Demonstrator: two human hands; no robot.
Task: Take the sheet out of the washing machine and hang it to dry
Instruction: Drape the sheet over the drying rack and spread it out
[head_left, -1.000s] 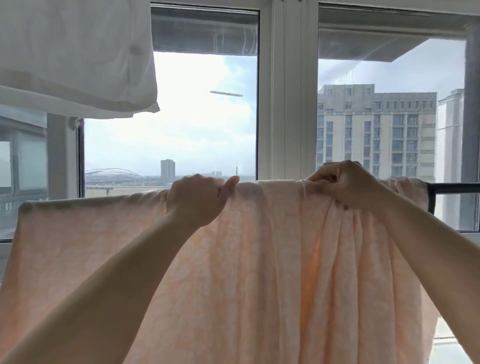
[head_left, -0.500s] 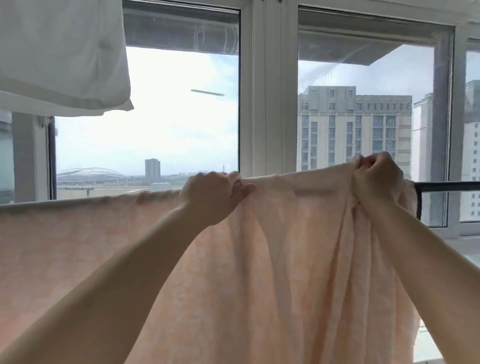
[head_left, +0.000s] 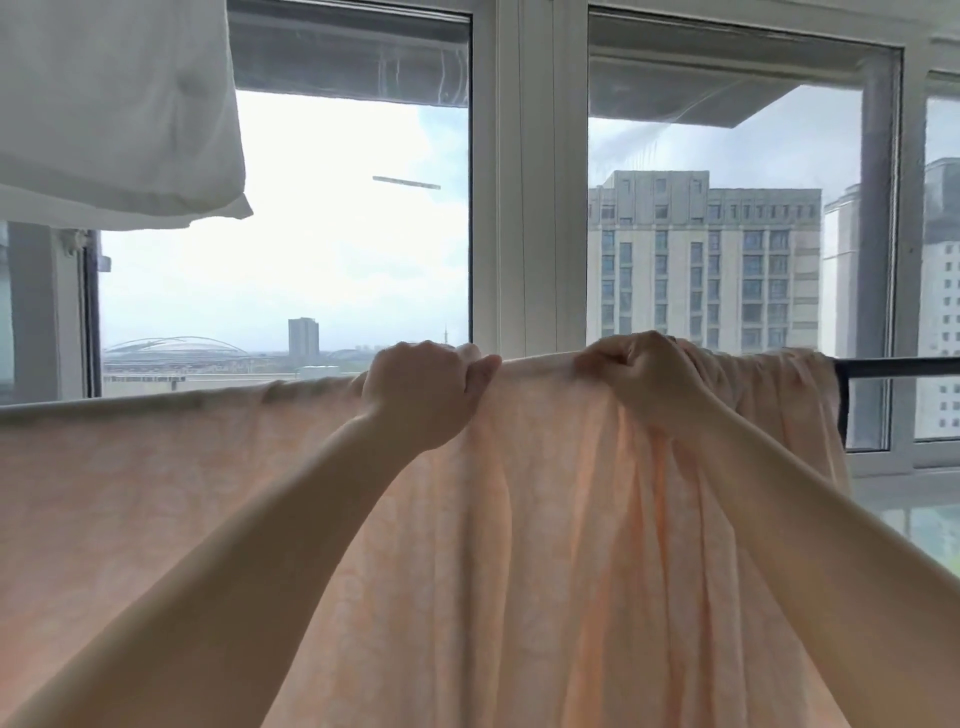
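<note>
Sheet of pale peach cotton with a faint lighter print (head_left: 156, 493) is already out of the machine and draped over the dark metal drying rail (head_left: 898, 365), so the larger part of the job looks finished; what seems left is spreading the cloth evenly along the rail. Left of the left hand (head_left: 421, 389) the fabric lies flat and smooth over the rail; between the two hands the top edge is pulled fairly taut; below and to the right of the right hand (head_left: 641, 376) it is gathered into long vertical folds, with daylight glowing through the thinner layers. Both hands grip the top edge at the rail, fingers curled round bunched cloth, the left thumb pressed along the fold. Beyond the right hand a short stretch of bare rail shows, so I judge the bunched end could be drawn that way.
</note>
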